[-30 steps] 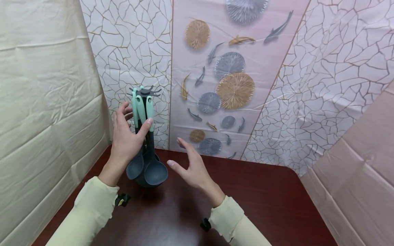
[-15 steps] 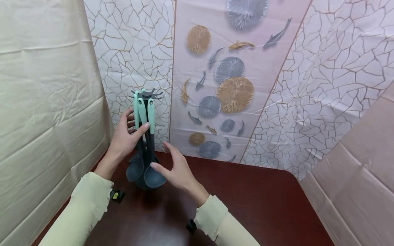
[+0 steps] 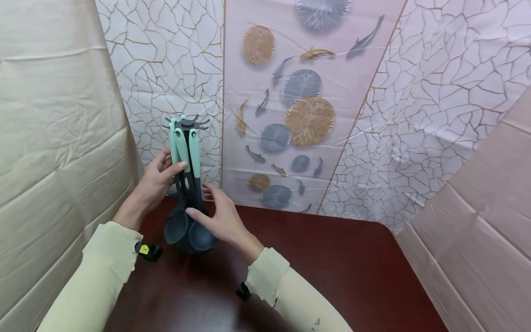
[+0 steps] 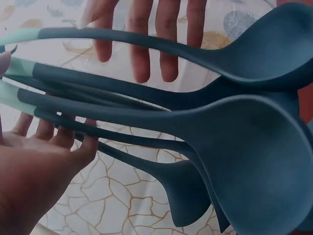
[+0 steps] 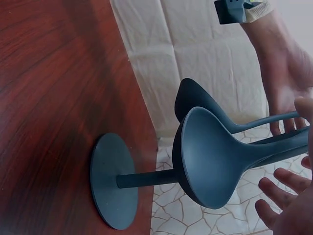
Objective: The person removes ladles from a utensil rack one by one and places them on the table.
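Note:
A utensil stand (image 5: 113,181) with a round dark base and hooked top stands upright at the back left of the table. Around it hang several dark kitchen utensils with mint handles (image 3: 195,152), among them a ladle (image 4: 254,161) and another deep-bowled utensil (image 3: 176,229). My left hand (image 3: 154,182) is at the handles' left side, thumb in front and fingers reaching behind. On the right, my right hand (image 3: 221,216) is beside the dark shafts above the ladle bowl, fingers extended and spread. Whether it touches them cannot be told.
The dark red tabletop (image 3: 332,263) extends to the right and front. A beige cloth (image 3: 62,138) hangs along the left side. Patterned cloth (image 3: 274,138) stands close behind the utensils. Both wrists carry a small black camera (image 3: 148,251).
My right hand has moved left, up to the utensils. The left hand has slid slightly lower and left along the handles. The stand remains upright on the table.

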Tool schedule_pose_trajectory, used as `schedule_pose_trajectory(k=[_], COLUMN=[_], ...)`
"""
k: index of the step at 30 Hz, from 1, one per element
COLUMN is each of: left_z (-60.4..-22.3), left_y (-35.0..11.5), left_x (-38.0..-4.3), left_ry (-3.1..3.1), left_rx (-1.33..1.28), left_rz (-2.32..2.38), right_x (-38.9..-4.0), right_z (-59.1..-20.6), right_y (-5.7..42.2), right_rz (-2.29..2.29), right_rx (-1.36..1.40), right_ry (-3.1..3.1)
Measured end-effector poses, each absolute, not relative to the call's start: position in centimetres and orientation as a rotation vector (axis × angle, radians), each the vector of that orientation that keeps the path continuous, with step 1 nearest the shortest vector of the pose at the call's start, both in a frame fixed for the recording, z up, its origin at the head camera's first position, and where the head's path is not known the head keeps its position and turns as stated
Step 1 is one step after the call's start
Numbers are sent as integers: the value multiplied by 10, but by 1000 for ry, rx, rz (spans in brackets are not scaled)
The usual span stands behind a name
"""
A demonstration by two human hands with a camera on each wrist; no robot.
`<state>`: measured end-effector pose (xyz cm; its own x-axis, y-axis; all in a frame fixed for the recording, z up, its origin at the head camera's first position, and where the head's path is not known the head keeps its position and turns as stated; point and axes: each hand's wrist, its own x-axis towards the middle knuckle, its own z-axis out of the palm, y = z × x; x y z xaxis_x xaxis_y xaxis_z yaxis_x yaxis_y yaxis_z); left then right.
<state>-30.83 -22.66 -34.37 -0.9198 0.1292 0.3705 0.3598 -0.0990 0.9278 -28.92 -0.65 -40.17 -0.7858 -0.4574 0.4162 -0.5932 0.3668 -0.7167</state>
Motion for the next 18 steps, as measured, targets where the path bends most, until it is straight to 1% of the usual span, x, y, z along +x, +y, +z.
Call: schedule_pose_trajectory(k=[4,12,18], left_z=[-344,-345,-345], left_y=[-230,-239,-240], left_x=[-312,-316,-318], left_ry=[-2001,-2046,-2069], left_rx=[-563,-584,-600], left_rz=[-2210,-2181,-2179], right_x=[-292,-299,-301], right_z=[-401,-399,-401], right_y=[-12,-25,-30], right_rz=[1401,1418,1402], right_rx=[961,981,916], right_ry=[-2440,-2359,-2373])
